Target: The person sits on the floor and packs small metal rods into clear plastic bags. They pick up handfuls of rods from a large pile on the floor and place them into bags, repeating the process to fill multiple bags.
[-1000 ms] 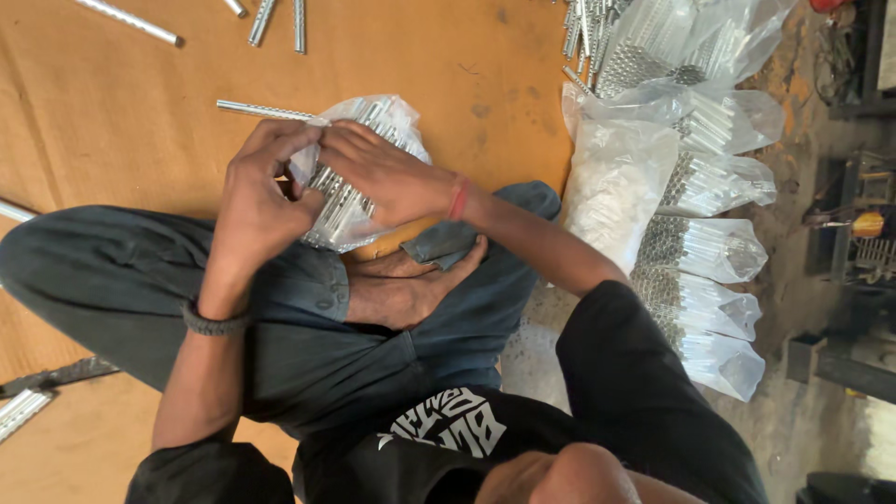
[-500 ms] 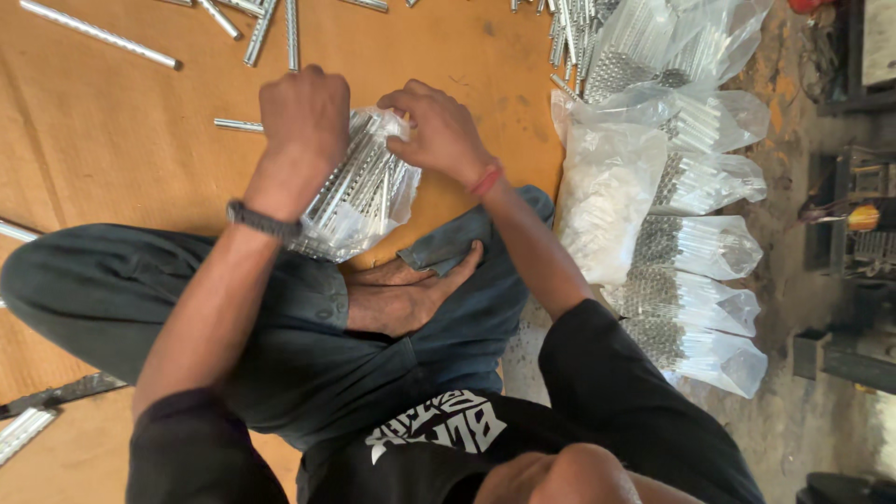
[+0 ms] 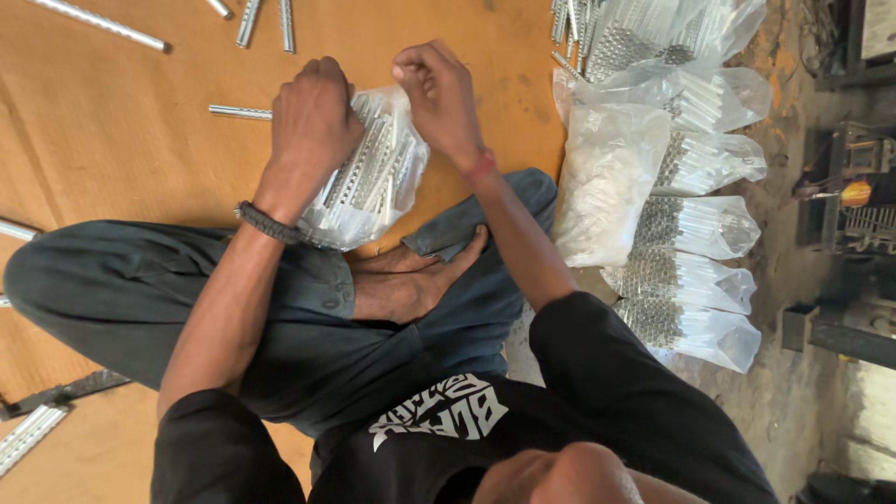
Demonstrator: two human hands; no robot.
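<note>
Left hand: my left hand (image 3: 313, 117) is curled into a fist over the near-left part of the clear bag (image 3: 373, 177), fingers pressed together and gripping the plastic.
Right hand: my right hand (image 3: 439, 93) sits at the far right corner of the same bag, thumb and fingertips pinched together on a bit of the plastic at its top.
Bag: the clear bag is full of short silver perforated metal strips lying side by side; it rests on the brown board (image 3: 121, 140), just beyond my crossed legs and touching my knee.
Wrists: a dark braided band (image 3: 266, 222) circles my left wrist, a thin red thread (image 3: 481, 168) my right.
Foot: my bare foot (image 3: 411, 280) lies tucked near the bag, just on the near side of it.
Right of me: a row of filled bags (image 3: 691, 224) lies on the dusty floor, each packed with the same silver strips, some touching one another; one whitish bag (image 3: 602, 177) lies nearest my right forearm.
Far side: loose metal strips (image 3: 266, 19) lie scattered on the board, one single strip (image 3: 238, 112) just left of my left hand.
Near left: a few more strips (image 3: 28, 437) lie by my left leg.
</note>
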